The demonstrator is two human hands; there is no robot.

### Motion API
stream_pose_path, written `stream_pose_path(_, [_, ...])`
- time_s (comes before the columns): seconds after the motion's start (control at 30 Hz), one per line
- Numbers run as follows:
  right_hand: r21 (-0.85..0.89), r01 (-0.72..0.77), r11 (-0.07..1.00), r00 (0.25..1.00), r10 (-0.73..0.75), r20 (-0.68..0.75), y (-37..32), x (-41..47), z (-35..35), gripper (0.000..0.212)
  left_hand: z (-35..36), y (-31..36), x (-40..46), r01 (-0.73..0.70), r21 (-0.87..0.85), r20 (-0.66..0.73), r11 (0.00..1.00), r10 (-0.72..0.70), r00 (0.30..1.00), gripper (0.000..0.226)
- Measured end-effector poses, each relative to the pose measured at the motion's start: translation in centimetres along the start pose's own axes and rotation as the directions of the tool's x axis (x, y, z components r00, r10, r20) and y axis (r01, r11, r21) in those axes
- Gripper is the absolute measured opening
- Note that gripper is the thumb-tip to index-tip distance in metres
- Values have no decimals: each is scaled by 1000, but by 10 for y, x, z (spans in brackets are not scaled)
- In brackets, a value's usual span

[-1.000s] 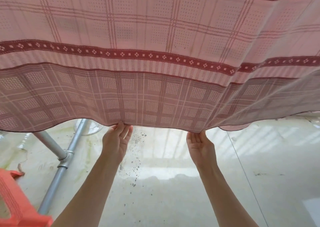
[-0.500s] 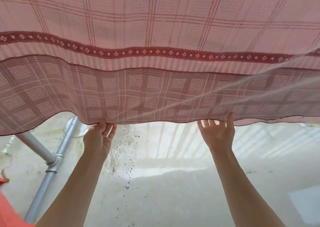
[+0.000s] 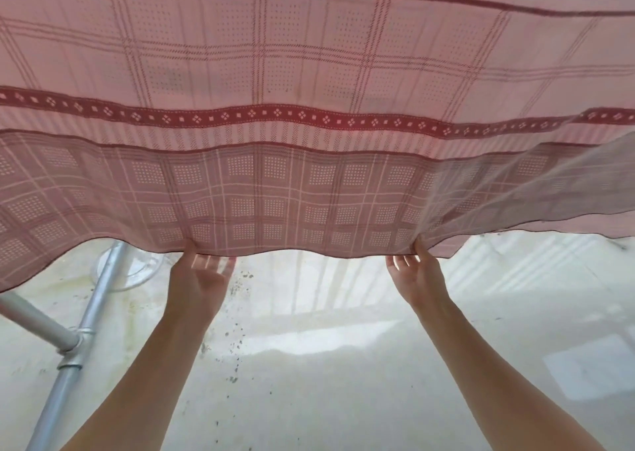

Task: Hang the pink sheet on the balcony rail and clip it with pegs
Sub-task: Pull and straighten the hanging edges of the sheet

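Pink sheet [image 3: 309,113]: spread overhead, 9 to 3 o'clock. Left hand [image 3: 197,278], 7 o'clock: grip pinches hem. Right hand [image 3: 417,278], 5 o'clock: same. Metal pipes [image 3: 68,368] at 8 o'clock, on floor [image 3: 343,364].

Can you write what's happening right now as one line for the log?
step: spreading pink sheet | left hand: pinches lower hem | right hand: pinches lower hem | pegs: none in view | metal pipe: lower left

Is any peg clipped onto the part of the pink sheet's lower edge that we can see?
No. The pink sheet shows a bare hem, with only the left hand and right hand at it.
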State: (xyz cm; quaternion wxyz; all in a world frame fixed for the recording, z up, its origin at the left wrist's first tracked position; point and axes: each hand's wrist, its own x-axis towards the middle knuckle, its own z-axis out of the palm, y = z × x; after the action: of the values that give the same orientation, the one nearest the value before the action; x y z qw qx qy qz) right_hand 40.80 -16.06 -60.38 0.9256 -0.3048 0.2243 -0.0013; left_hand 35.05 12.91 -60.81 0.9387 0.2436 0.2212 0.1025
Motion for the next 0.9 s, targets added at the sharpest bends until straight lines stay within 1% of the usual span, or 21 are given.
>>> stream_pose_path(0.03, [-5, -13, 1000, 1000, 13, 4, -2, -3, -4, 12, 8, -10, -5, 25, -2, 28, 1000, -25, 999, 17])
stream_pose_path(0.13, [-47, -65, 997, 998, 66, 8, -7, -12, -11, 11, 28, -51, -16, 104, 58, 131, 993, -110, 985, 22])
stream_pose_path(0.2, [-55, -100, 994, 994, 102, 30, -12, -15, -16, 12, 42, -89, -22, 141, 169, 182, 975, -171, 968, 29])
stream_pose_path(0.27, [-43, -125, 991, 990, 127, 61, -18, -16, -20, 13, 58, -125, -27, 141, 273, 227, 952, -206, 952, 45])
stream_pose_path(0.33, [-49, -145, 988, 984, 150, 100, -23, -15, -28, 12, 74, -151, -31, 196, 278, 273, 940, -273, 923, 67])
stream_pose_path(0.37, [-61, -152, 986, 980, 158, 120, -25, -14, -31, 11, 82, -160, -34, 207, 277, 321, 938, -293, 900, 67])
stream_pose_path(0.4, [-78, -157, 984, 975, 167, 144, -29, -13, -35, 10, 86, -170, -36, 185, 282, 361, 941, -282, 889, 55])
stream_pose_path(0.43, [-92, -161, 983, 969, 175, 174, -32, -12, -39, 11, 89, -178, -39, 149, 286, 373, 947, -253, 892, 35])
stream_pose_path(0.47, [-94, -171, 981, 961, 187, 206, -36, -10, -43, 11, 89, -184, -41, 106, 295, 353, 950, -211, 911, 18])
stream_pose_path(0.5, [-82, -190, 978, 951, 204, 234, -41, -8, -47, 11, 91, -188, -43, 76, 296, 319, 952, -173, 932, 13])
stream_pose_path(0.57, [-21, -238, 971, 940, 235, 247, -52, -2, -53, 14, 91, -191, -46, 39, 263, 243, 964, -105, 964, 21])
stream_pose_path(0.63, [17, -238, 971, 946, 228, 231, -69, 7, -58, 29, 92, -190, -43, 10, 231, 152, 973, -46, 987, 36])
stream_pose_path(0.67, [22, -218, 976, 953, 208, 221, -79, 13, -59, 37, 94, -189, -43, 1, 224, 114, 975, -27, 993, 38])
stream_pose_path(0.73, [35, -157, 987, 969, 147, 199, -100, 27, -65, 46, 97, -188, -42, -18, 221, 67, 975, 4, 998, 29])
stream_pose_path(0.8, [59, -105, 993, 978, 92, 186, -120, 40, -71, 47, 100, -191, -40, -32, 222, 43, 975, 23, 999, 28])
stream_pose_path(0.83, [60, -92, 994, 979, 79, 188, -126, 47, -75, 45, 102, -192, -39, -36, 219, 33, 975, 30, 999, 31])
stream_pose_path(0.9, [37, -107, 994, 984, 100, 144, -132, 54, -76, 42, 104, -195, -39, -43, 204, 26, 978, 38, 999, 29])
